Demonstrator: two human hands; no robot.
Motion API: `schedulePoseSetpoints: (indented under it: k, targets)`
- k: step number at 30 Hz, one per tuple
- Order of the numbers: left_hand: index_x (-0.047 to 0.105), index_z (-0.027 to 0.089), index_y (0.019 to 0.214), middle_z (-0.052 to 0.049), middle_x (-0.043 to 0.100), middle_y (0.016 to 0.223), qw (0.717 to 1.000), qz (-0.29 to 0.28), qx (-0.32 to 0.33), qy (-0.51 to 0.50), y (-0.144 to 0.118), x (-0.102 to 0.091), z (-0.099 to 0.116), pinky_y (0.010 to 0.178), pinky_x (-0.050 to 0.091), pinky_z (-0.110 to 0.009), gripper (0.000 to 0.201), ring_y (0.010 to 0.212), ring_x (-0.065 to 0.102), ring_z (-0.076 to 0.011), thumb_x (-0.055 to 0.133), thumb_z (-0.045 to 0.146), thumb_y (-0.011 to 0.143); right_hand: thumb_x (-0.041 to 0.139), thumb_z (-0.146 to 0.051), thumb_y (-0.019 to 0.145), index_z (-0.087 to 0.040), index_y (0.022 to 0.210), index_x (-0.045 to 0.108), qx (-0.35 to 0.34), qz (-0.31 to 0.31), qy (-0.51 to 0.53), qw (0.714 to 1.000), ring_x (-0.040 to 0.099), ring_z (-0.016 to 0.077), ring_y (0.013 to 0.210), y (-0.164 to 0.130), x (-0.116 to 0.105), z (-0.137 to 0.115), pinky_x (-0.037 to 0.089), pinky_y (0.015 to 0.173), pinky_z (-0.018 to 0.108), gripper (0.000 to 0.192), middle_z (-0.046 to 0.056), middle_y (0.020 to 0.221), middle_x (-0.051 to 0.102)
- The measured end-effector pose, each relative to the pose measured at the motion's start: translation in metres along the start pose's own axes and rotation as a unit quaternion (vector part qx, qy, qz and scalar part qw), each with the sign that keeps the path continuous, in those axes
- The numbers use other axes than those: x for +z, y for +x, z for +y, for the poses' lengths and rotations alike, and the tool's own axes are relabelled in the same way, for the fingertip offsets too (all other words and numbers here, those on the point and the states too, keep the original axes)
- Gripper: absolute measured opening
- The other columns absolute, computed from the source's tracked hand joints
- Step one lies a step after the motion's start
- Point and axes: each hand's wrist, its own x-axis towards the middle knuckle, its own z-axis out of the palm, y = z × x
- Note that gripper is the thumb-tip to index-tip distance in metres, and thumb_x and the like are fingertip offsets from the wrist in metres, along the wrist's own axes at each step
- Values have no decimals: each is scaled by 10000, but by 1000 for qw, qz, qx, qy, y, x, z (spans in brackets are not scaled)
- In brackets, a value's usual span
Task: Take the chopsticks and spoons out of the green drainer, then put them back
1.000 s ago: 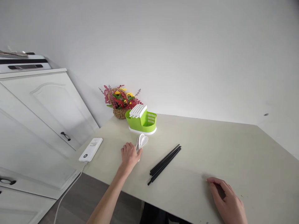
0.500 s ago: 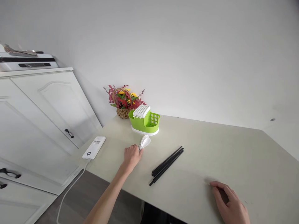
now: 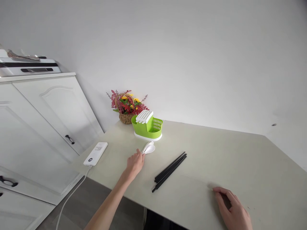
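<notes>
My left hand [image 3: 135, 162] is closed round the handles of a small bunch of white spoons [image 3: 149, 148]. Their bowls point away from me, just in front of the green utensil holder [image 3: 144, 129], which has a white slotted top and a white base. To the right of that hand, several black chopsticks [image 3: 169, 172] lie in a loose diagonal bundle on the table. My right hand [image 3: 231, 207] rests on the tabletop at the lower right, fingers loosely bent and a gap between thumb and forefinger, holding nothing.
A wicker basket of artificial flowers [image 3: 126, 118] stands behind the holder, by the wall. On the table's left side lies a white power bank [image 3: 96, 154] with a cable [image 3: 72, 196] hanging over the edge. White cabinets [image 3: 48, 134] stand to the left.
The spoons in my left hand have tipped over to the right and their bowls sit lower. My right hand keeps its pose; the view has shifted slightly.
</notes>
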Motion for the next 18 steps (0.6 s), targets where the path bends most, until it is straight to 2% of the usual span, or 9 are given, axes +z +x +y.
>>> schedulePoseSetpoints:
  k: [4,8,12,18]
  targets:
    - [529,102,1184,-183,753,1005,999,1,6,-35,-2,1,7,743,520,-347,349,982,760,-314,283,341,1117,543,-610,821,-300,977,748,2,-12,1,1000,724,299,952,3,2,3,569,740,389,403,69,1108,771]
    - [504,158,1106,-131,754,956,995,-1,52,-85,-14,0,28,711,497,-315,278,930,763,-279,299,346,1119,541,-607,836,-295,985,747,0,-14,6,1000,726,294,953,3,2,1,567,723,370,403,74,1119,770]
    - [494,181,1096,-107,748,916,985,7,121,-121,-31,0,68,682,483,-294,261,883,766,-259,308,363,1118,526,-609,857,-289,984,742,-10,3,15,1000,722,284,926,1,2,-4,562,717,359,406,72,1094,771]
    - [516,162,1125,-107,745,872,969,-9,220,-108,-54,0,138,631,468,-281,273,810,771,-255,318,350,1120,522,-563,880,-294,964,726,-18,15,37,999,712,266,969,-1,2,-12,562,785,356,348,52,1078,767]
